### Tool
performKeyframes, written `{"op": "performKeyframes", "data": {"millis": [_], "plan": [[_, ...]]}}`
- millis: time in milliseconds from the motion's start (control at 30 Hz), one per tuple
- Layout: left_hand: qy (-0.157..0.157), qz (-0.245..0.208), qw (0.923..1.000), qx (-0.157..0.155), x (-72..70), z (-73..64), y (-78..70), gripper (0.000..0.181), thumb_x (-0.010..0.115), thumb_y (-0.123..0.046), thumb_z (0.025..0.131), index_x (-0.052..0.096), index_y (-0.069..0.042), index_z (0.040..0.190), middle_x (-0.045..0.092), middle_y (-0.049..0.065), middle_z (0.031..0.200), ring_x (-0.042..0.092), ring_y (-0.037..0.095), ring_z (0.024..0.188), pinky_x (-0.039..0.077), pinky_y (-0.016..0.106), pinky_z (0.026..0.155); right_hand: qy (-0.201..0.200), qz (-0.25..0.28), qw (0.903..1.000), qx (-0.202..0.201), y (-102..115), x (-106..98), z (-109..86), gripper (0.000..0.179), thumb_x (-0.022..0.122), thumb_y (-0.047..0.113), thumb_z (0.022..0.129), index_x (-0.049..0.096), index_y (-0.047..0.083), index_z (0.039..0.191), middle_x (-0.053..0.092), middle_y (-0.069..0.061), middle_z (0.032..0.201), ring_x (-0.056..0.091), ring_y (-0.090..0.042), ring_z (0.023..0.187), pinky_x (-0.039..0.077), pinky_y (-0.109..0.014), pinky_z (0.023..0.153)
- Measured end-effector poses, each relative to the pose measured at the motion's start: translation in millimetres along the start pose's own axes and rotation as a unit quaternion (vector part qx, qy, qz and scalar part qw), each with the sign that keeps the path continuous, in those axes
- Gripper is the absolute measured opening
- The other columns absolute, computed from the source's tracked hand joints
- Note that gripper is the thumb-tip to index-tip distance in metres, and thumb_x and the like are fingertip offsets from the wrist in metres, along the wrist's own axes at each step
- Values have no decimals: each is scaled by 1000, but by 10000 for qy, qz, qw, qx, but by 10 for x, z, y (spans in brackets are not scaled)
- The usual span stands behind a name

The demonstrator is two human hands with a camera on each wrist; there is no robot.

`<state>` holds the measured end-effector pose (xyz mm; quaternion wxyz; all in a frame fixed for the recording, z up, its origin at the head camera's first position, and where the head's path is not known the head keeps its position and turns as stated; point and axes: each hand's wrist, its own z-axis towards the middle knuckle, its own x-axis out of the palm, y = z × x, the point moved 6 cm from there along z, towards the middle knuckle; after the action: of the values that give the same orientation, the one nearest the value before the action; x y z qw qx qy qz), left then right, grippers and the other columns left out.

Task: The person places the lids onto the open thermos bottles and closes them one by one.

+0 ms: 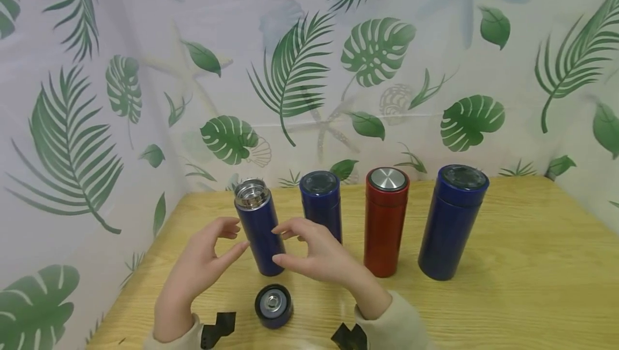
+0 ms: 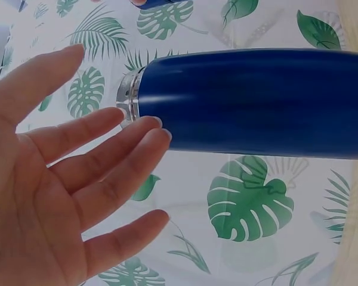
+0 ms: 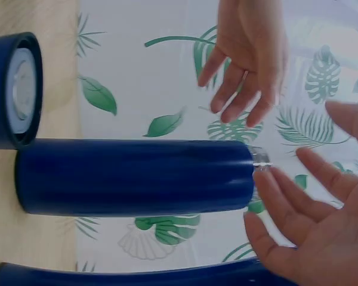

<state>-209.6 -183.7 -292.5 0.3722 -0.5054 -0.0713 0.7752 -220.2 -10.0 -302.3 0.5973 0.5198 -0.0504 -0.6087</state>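
Observation:
An uncapped blue thermos flask [image 1: 263, 237] stands on the table, its silver mouth [image 1: 252, 193] showing. To its left is my left hand [image 1: 199, 258], fingers loosely bent and holding nothing; in the left wrist view its fingertips [image 2: 158, 122] overlap the flask's neck end. My right hand [image 1: 319, 253] is on the flask's right side, thumb and fingers apart, likewise holding nothing. Whether either hand touches the flask I cannot tell. In front of the flask the blue and black lid [image 1: 273, 307] lies with its inner side up; the right wrist view shows that lid [image 3: 24, 89] too.
Right of the uncapped flask stand a shorter-looking capped blue flask [image 1: 321, 199], partly behind my right hand, a red flask [image 1: 387, 226] with a silver top, and a larger blue flask [image 1: 452, 226]. A leaf-patterned cloth [image 1: 309, 81] hangs behind the wooden table [image 1: 532, 264].

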Motion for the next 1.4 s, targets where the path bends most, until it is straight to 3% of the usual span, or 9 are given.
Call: {"op": "performKeyframes", "data": {"millis": [133, 367, 700, 1000, 1233, 1400], "plan": [[74, -20, 10000, -57, 5, 6, 8, 38, 64, -18, 82, 53, 2, 111, 60, 13, 101, 56, 24, 91, 44, 44, 78, 377, 8, 9989, -293, -41, 129, 23, 35, 68, 16, 77, 56, 5, 108, 58, -4, 103, 54, -17, 94, 43, -37, 82], [99, -69, 9999, -62, -2, 1, 23, 37, 64, -17, 82, 52, 2, 111, 60, 11, 100, 56, 24, 90, 44, 44, 77, 1021, -209, 9945, -36, -194, 388, 66, 36, 66, 17, 79, 55, 4, 110, 57, -6, 104, 52, -20, 96, 42, -29, 84], [251, -50, 9992, -294, 9, 0, 60, 37, 63, -20, 83, 52, -1, 113, 60, 11, 101, 56, 24, 92, 44, 44, 78, 1980, -830, 9767, 26, -343, 702, 31, 42, 65, 26, 80, 54, 7, 116, 54, -1, 114, 51, -12, 102, 42, -21, 82], [317, -80, 9987, -390, 21, -8, 104, 39, 62, -23, 84, 51, -1, 115, 59, 11, 102, 55, 23, 93, 44, 44, 78, 2333, -1159, 9654, 128, -472, 834, -15, 44, 64, 25, 80, 53, 6, 118, 52, -1, 117, 50, -12, 105, 41, -23, 83], [324, -108, 9988, -345, 30, -3, 114, 38, 62, -21, 83, 51, 0, 113, 60, 11, 100, 56, 23, 92, 44, 44, 78, 2739, -1647, 9473, 233, -555, 940, -70, 48, 69, 27, 75, 55, 8, 116, 54, 2, 113, 52, -7, 96, 42, -19, 76], [352, -92, 9988, -334, 39, 1, 115, 38, 63, -20, 83, 51, 0, 113, 60, 11, 100, 56, 23, 92, 44, 44, 78, 2792, -1871, 9413, 326, -577, 974, -89, 49, 71, 30, 73, 55, 11, 116, 53, 3, 114, 52, -8, 95, 43, -21, 76]]}}
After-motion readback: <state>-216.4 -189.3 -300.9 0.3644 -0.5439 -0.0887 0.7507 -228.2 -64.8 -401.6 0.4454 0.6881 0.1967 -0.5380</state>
